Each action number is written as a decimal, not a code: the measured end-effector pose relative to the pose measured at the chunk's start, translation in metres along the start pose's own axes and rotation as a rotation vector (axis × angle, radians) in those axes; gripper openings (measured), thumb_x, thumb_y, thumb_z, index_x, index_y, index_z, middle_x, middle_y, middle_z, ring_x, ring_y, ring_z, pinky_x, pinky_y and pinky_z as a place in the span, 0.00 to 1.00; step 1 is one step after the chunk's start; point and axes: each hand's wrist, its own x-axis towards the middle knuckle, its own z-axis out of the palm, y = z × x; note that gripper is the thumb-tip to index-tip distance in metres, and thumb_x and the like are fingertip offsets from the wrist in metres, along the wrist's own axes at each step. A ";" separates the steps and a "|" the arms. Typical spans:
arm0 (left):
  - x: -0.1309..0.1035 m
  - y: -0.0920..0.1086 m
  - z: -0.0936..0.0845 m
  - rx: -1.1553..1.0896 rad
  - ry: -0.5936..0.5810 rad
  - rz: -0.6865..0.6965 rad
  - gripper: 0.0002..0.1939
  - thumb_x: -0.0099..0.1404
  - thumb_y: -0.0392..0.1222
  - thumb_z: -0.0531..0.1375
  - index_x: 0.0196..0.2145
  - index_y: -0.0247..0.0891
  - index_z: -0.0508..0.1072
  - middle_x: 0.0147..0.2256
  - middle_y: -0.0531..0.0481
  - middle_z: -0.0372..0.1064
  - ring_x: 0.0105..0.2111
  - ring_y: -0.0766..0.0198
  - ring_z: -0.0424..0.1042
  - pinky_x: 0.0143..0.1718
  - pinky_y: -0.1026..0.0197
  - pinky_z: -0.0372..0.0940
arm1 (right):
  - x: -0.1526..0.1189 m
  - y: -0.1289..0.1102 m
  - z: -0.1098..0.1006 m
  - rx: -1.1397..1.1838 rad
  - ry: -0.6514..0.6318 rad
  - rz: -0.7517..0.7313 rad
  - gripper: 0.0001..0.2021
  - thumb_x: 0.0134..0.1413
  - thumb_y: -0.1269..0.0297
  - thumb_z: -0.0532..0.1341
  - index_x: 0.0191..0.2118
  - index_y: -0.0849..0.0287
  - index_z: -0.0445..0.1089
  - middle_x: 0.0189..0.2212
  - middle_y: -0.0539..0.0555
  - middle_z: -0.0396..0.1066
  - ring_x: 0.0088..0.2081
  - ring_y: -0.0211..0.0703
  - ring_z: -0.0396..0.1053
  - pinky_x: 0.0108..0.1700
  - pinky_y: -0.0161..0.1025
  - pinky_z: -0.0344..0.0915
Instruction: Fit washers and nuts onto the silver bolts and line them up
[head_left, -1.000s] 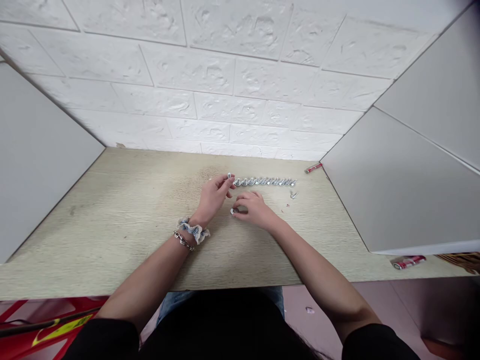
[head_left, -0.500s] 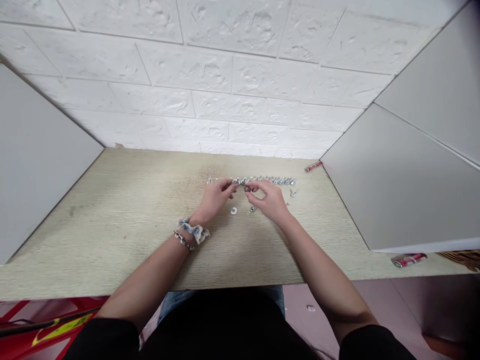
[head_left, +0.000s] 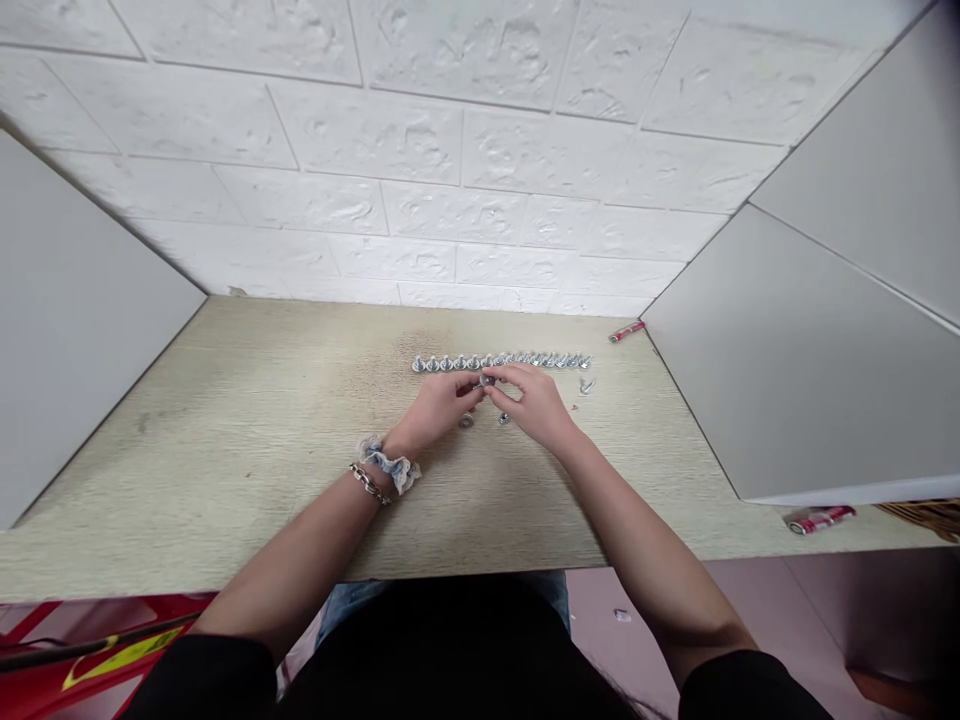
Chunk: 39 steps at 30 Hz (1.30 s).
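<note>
My left hand (head_left: 435, 405) pinches a small silver screw (head_left: 477, 386), mostly hidden by the fingertips. Thumb and fingers of my right hand (head_left: 531, 402) are closed on a small round grey washer (head_left: 486, 380), brought against the screw. Both hands meet just in front of a row of silver screws (head_left: 460, 363), which stand side by side on the wooden tabletop (head_left: 262, 440). Below the left fingers lies a flat washer (head_left: 466, 421), partly covered. A small nut-like metal piece (head_left: 504, 418) lies under the right hand.
One more screw (head_left: 586, 386) lies apart, right of my right hand. A red battery (head_left: 627, 332) lies by the right panel's back corner, another red battery (head_left: 822, 520) near the front edge. A white brick-patterned wall (head_left: 420, 260) and side panels (head_left: 840, 370) enclose the tabletop.
My left hand has moved slightly right and down, away from the row, uncovering screws there. The screw and washer, apart before, now meet between my fingertips.
</note>
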 end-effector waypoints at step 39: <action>0.002 -0.003 0.009 -0.385 -0.015 -0.042 0.18 0.55 0.36 0.54 0.44 0.35 0.70 0.26 0.53 0.67 0.27 0.69 0.66 0.28 0.67 0.60 | 0.002 -0.001 0.001 0.240 0.020 0.126 0.12 0.50 0.65 0.59 0.42 0.52 0.73 0.40 0.52 0.69 0.44 0.40 0.67 0.50 0.41 0.62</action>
